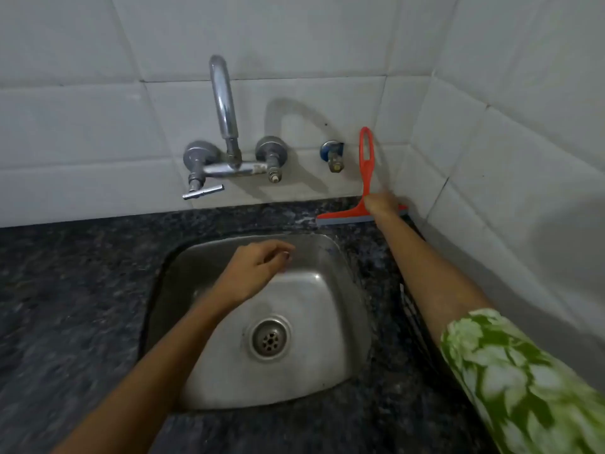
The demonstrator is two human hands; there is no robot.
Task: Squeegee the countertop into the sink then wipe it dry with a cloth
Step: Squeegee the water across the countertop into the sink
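Observation:
A red squeegee [366, 165] with a grey rubber blade stands upright against the tiled back wall, its blade resting on the dark speckled countertop [82, 290] behind the sink's right corner. My right hand [381, 203] reaches to the base of its handle and touches it; the hand is blurred, so a closed grip is unclear. My left hand [253, 273] hovers over the steel sink [340, 322], fingers loosely curled, holding nothing. No cloth is visible.
A chrome wall tap [226, 126] with two valves arches over the sink's back edge, and a small blue-capped valve [334, 155] sits beside the squeegee. White tiled walls meet in a corner on the right. The drain [270, 337] lies mid-basin.

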